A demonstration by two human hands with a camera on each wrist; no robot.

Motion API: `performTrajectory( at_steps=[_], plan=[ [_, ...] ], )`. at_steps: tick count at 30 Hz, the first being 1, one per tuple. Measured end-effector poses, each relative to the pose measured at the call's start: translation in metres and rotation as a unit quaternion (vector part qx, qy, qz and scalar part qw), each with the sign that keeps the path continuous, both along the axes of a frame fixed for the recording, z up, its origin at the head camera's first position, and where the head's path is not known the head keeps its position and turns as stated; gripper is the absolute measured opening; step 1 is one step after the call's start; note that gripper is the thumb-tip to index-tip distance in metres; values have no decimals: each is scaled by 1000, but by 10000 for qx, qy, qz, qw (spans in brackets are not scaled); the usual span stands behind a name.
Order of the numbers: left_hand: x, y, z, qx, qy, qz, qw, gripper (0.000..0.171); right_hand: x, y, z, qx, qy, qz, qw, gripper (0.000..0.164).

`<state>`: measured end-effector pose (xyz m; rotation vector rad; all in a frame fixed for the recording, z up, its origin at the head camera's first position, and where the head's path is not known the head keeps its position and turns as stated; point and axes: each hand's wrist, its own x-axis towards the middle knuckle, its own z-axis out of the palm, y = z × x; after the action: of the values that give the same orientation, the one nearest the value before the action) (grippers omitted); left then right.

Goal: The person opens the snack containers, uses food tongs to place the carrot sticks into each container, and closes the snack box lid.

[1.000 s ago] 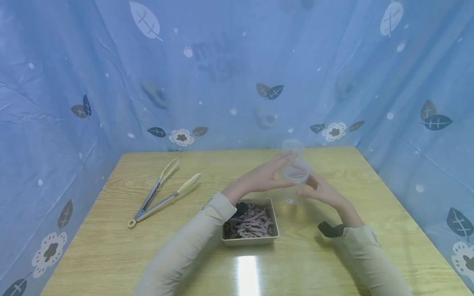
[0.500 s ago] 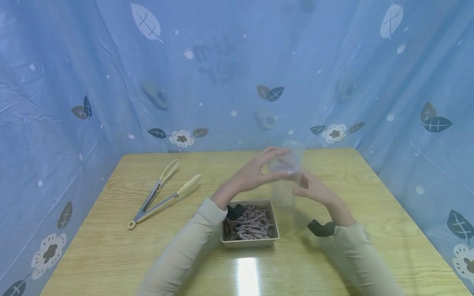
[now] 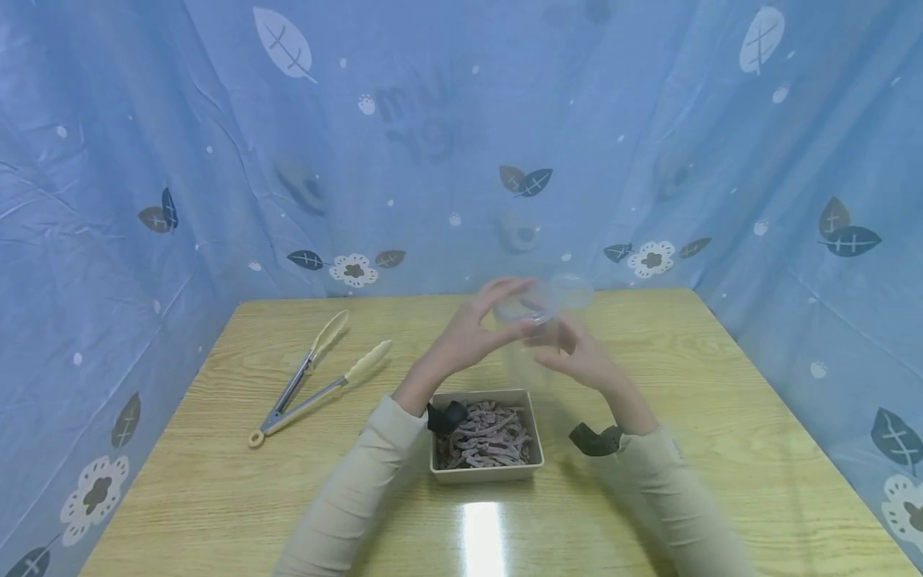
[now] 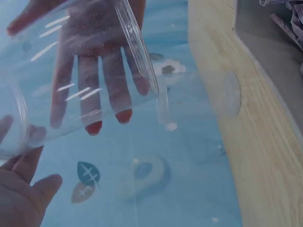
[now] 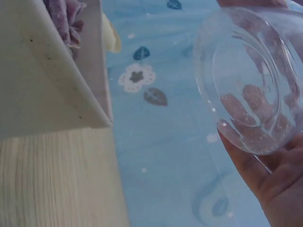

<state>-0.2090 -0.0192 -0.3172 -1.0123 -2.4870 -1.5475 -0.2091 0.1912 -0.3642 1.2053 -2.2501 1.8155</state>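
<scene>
One clear jar [image 5: 251,80] is near the middle of the head view, above one box [image 3: 486,474]. The left hand [image 3: 467,338], half open, curls round its top; the right hand [image 3: 590,362], half open, holds its side. The jar's long way runs mostly up and down. One pair of tongs [image 3: 291,387] lies left.

Just some faint lettering [image 3: 417,122] can be spotted, on blue curtain [image 3: 447,200], between 11 and 12 o'clock from middle of head view. Set in two rows, pretty washed out. Upper row: something like "m" can be read, rest too blurry. Lower row: maybe "er". Full word can't be made out, tbh.
</scene>
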Motion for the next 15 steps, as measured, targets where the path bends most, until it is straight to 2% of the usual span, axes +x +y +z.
performTrajectory(
  at_steps=[4,6,8,11,13,15],
  plan=[
    [2,-1,0,30,156,421,9990,63,7,-16,10,242,140,-960,9950,80],
    [4,1,0,73,211,710,9972,68,9,-25,15,196,100,-1279,9915,86],
    [6,1,1,252,139,972,9948,72,8,-31,16,-16,103,-1336,9910,86],
    [7,-1,4,641,-16,1136,9915,72,1,-35,10,-328,86,-1182,9924,81],
    [7,-6,5,934,-192,1012,9903,72,-4,-35,5,-431,129,-1041,9935,76],
    [7,-13,7,1228,-319,675,9896,72,-6,-35,3,-531,103,-765,9956,75]
  ],
)
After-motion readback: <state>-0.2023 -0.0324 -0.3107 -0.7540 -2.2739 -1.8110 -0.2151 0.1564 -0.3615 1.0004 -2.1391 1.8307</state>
